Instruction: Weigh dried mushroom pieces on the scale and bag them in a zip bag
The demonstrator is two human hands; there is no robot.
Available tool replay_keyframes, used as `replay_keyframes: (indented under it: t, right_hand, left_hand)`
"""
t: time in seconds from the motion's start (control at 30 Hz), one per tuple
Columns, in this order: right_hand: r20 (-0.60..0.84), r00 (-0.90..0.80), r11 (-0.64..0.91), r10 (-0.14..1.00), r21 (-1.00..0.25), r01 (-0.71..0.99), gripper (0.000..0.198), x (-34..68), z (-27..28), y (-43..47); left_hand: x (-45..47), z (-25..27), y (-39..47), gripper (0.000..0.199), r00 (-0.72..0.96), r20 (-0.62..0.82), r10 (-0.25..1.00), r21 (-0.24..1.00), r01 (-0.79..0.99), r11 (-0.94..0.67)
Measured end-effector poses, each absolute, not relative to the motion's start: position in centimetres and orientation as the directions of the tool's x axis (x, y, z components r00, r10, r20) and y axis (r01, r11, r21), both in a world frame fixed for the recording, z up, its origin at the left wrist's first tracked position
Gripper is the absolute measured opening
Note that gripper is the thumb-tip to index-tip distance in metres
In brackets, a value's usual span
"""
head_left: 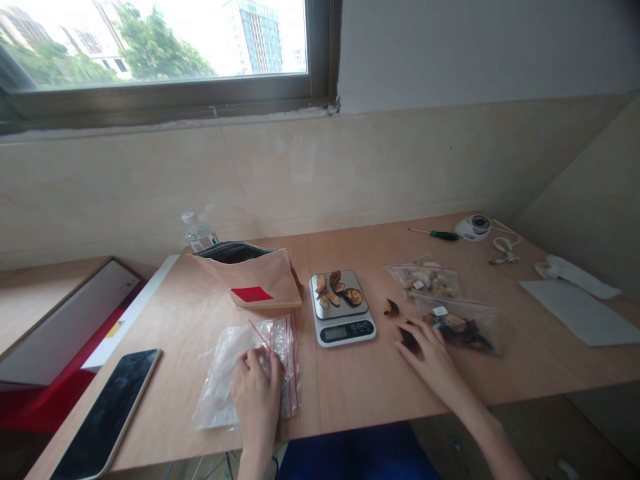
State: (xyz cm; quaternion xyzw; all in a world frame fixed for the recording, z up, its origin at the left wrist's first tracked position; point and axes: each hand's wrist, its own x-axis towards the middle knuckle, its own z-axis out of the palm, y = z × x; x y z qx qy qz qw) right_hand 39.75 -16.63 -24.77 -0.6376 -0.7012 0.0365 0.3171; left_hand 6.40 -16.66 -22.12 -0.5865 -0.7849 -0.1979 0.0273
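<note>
On the surface (345,387), left hand (257,387) curls over plastic bags (214,385), right hand (429,350) loosely cups a dark piece (409,339), both holds unconfirmed; apparent pickup next needs a pinch.

This looks like a small workroom or plain office indoors, though a room in a home cannot be ruled out. A bare wooden desk (340,383) stands against a wall (375,160) tiled beige below and painted white above, under a metal-framed window (215,90) that looks out on a leafy tree (155,47) and a tall building (261,37). A digital scale (343,322), a screwdriver (444,235) and a dome camera (473,227) suggest work rather than cooking.
</note>
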Motion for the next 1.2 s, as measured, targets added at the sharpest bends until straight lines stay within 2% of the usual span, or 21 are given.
replay_keyframes:
  t: [0.2,0.33,0.63,0.8,1.07,1.2]
  right_hand:
    - [0.371,0.075,0.182,0.925,-0.611,0.770,0.023,39.5,-24.0,-16.2]
    - [0.377,0.078,0.213,0.923,-0.670,0.711,0.019,37.9,-22.2,-15.0]
    - [0.408,0.186,0.282,0.894,-0.833,0.476,0.023,31.0,-19.6,-9.9]
    - [0.441,0.266,0.203,0.857,-0.765,0.612,0.020,29.1,-20.6,-8.5]
    - [0.525,0.101,0.243,0.845,-0.546,0.801,0.015,28.9,-20.3,-7.7]
    - [0.563,0.091,0.277,0.821,-0.533,0.799,0.019,29.4,-20.3,-8.3]
  left_hand:
    - [6.5,-21.9,-16.6,0.017,-0.317,0.281,0.906,0.272,0.932,0.241]
    - [6.6,-21.9,-16.7,0.017,-0.309,0.285,0.907,0.274,0.933,0.232]
    - [6.4,-22.1,-16.8,0.018,-0.297,0.314,0.902,0.278,0.937,0.212]
    - [6.5,-22.0,-16.7,0.018,-0.293,0.305,0.906,0.268,0.939,0.214]
    - [6.5,-21.8,-16.9,0.019,-0.294,0.293,0.909,0.280,0.936,0.213]
    - [6.5,-21.8,-16.9,0.019,-0.300,0.288,0.909,0.285,0.933,0.218]
